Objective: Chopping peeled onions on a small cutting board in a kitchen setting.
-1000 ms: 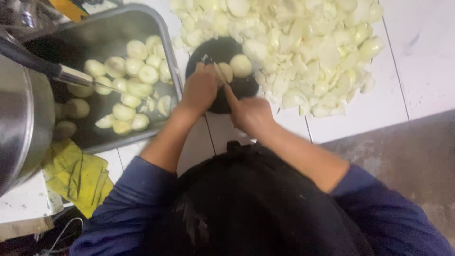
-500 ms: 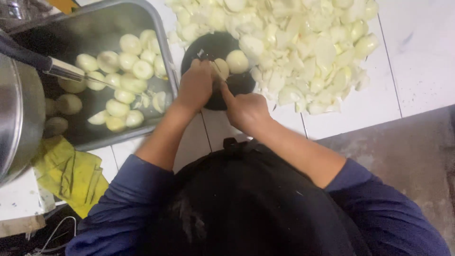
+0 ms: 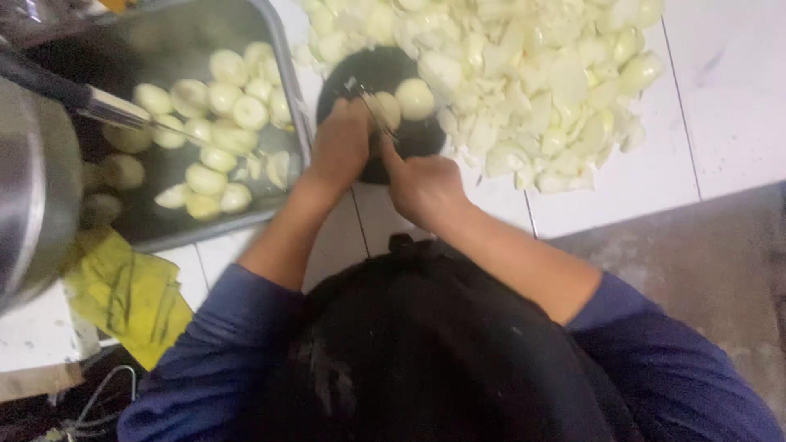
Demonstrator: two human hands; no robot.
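A round black cutting board (image 3: pixel 368 69) lies on the white tiled counter (image 3: pixel 647 176). My left hand (image 3: pixel 340 143) presses down on a pale peeled onion piece (image 3: pixel 386 110) on the board. My right hand (image 3: pixel 422 184) grips a knife, and its thin blade (image 3: pixel 364 96) runs up across the onion next to my left fingers. Another peeled onion half (image 3: pixel 414 98) sits on the board to the right. A big heap of cut onion pieces (image 3: pixel 532 65) spreads behind and to the right of the board, touching its edge.
A metal tray (image 3: pixel 176 237) with several whole peeled onions (image 3: pixel 221 123) stands left of the board. A large steel pot (image 3: pixel 33 188) and a dark-handled utensil (image 3: pixel 82 98) are at far left. A yellow cloth (image 3: pixel 131 295) lies below the tray. Grey floor (image 3: pixel 704 270) lies lower right.
Both hands stay at the black board over the onion. The knife blade has shifted slightly along the piece; the view has drifted a little.
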